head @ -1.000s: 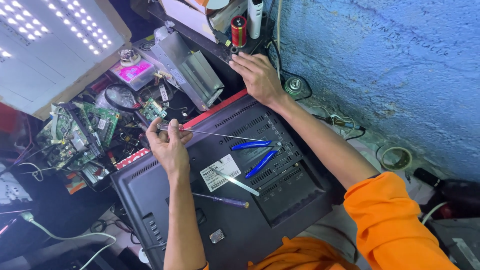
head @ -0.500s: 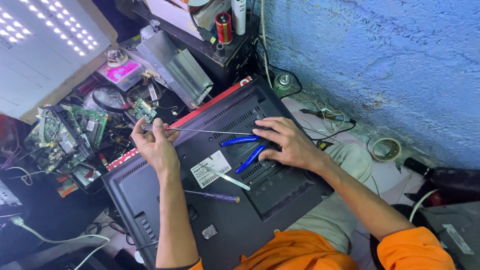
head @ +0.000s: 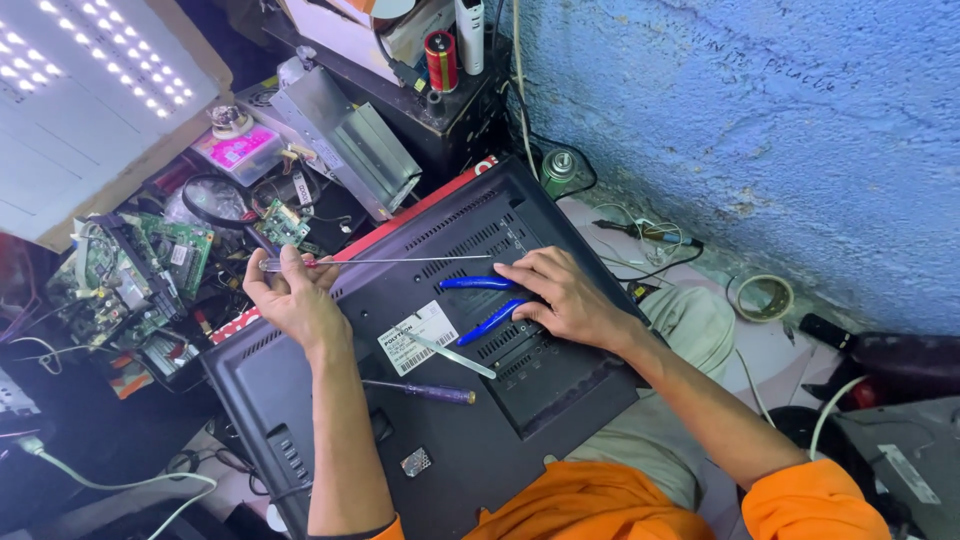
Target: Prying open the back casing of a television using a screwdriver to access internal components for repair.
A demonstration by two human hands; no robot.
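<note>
Down at the bottom of the view, both bare forearms come up out of orange sleeves [head: 800, 500] and stretch over the black back cover of a flat-screen set [head: 440, 420] lying across the lap. The left hand [head: 290, 300] is raised at about ten o'clock of the cover, wrist bent, fingers curled tight round the clear handle of a long thin screwdriver [head: 400, 261], its shaft running level toward three o'clock, hovering above the cover's top edge. The right hand [head: 565, 295] lies palm down near the middle, fingers spread a little and resting on the blue-handled pliers [head: 480, 305]; whether they're gripped or just touched, I can't tell. The two blue handles poke out at nine o'clock of those fingertips. On the cover just below: one white flat pry tool [head: 450, 355] beside the label, and one purple-handled screwdriver [head: 425, 391], so two screwdrivers in all. Further out, green circuit boards [head: 150, 265] at nine o'clock, a silver metal case [head: 350, 150] at eleven, one red capacitor [head: 440, 58] at twelve, blue wall [head: 760, 130] behind.
</note>
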